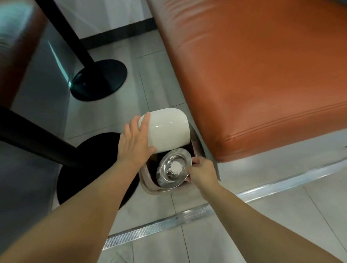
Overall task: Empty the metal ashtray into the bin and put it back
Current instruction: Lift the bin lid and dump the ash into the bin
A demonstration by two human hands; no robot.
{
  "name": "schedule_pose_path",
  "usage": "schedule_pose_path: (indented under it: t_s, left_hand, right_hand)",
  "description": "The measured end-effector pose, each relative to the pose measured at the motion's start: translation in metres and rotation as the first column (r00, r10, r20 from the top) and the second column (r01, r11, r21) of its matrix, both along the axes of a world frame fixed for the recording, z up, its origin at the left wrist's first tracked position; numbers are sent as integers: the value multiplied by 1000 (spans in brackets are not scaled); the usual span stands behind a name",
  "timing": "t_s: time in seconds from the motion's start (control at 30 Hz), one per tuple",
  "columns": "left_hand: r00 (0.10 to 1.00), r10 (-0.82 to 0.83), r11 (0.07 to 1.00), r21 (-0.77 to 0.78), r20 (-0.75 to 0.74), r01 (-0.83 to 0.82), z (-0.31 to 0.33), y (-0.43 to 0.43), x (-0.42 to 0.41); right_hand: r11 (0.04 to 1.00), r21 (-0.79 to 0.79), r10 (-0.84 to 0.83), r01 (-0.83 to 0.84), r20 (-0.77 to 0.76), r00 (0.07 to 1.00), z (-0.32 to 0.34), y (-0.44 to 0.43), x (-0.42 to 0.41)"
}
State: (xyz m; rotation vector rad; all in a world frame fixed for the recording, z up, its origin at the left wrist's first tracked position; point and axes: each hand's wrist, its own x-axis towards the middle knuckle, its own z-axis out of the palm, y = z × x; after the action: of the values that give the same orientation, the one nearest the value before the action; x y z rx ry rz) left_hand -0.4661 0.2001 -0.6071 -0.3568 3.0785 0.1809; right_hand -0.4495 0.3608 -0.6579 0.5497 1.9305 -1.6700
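Observation:
A round metal ashtray [173, 167] holding white crumpled paper and dark ash hangs tilted over the open mouth of a small floor bin [145, 176]. My right hand [201, 170] grips the ashtray's right rim. The bin's white lid [166, 129] is swung up and back, and my left hand [134, 144] lies against its left edge, holding it open. The bin's inside looks dark; its contents are hidden.
An orange leather bench seat [255, 69] fills the right side, right next to the bin. Two black table pedestals with round bases [99, 79] [87, 165] stand on the tiled floor at left. A metal floor strip [162, 222] runs below the bin.

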Motion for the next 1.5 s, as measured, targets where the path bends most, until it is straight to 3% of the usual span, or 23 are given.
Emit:
schedule_pose_path:
  t_s: [0.2, 0.37, 0.47, 0.53, 0.63, 0.73, 0.83, 0.97, 1.07, 1.13, 1.23, 1.33, 1.4, 1.5]
  left_hand:
    - [996, -40, 999, 15, -79, 41, -2, -4, 7]
    - [984, -100, 995, -19, -148, 98, -6, -9, 16]
    - [977, -132, 991, -58, -169, 124, -10, -11, 20]
    - [976, -135, 990, -66, -172, 125, -12, -13, 21]
    - [974, -132, 990, -76, -185, 119, -15, -16, 20]
    - [973, -126, 990, -86, -191, 111, -17, -16, 20]
    - [973, -128, 990, -85, -194, 113, -18, -17, 19]
    - [973, -129, 990, -84, -191, 115, -19, -16, 19]
    - [973, -119, 992, -67, -197, 107, -19, -14, 19]
    - [972, -117, 992, -69, -205, 105, -19, -13, 18]
    - [972, -110, 993, -64, -207, 98, -19, -12, 19]
    - [974, -111, 992, -73, -199, 98, -17, -10, 18]
    - [977, -104, 993, -80, -185, 90, -15, -9, 17]
    - [987, -85, 993, -98, -140, 71, -12, -6, 16]
  right_hand:
    - [989, 138, 58, -51, -47, 997, -10, -10, -6]
    - [875, 416, 355, -247, -205, 912, -14, -19, -9]
    - [757, 559, 557, -338, -281, 782, -16, -25, -13]
    - [608, 685, 727, -403, -275, 630, -18, -26, -15]
    - [325, 850, 921, -415, -184, 344, -27, -27, -11]
    - [157, 870, 973, -467, -54, 225, -38, -22, -6]
    - [242, 879, 949, -412, -126, 288, -41, -17, -5]
    - [154, 886, 976, -438, -66, 210, -37, -16, -3]
    - [244, 897, 950, -368, -145, 276, -31, -11, -7]
    - [180, 900, 973, -397, -104, 206, -29, -10, -5]
    - [221, 894, 961, -389, -132, 243, -27, -6, -4]
    - [139, 880, 982, -454, -65, 175, -26, -3, -4]
    - [242, 861, 959, -448, -142, 244, -25, -3, -4]
    - [561, 752, 786, -345, -354, 508, -16, 0, -4]
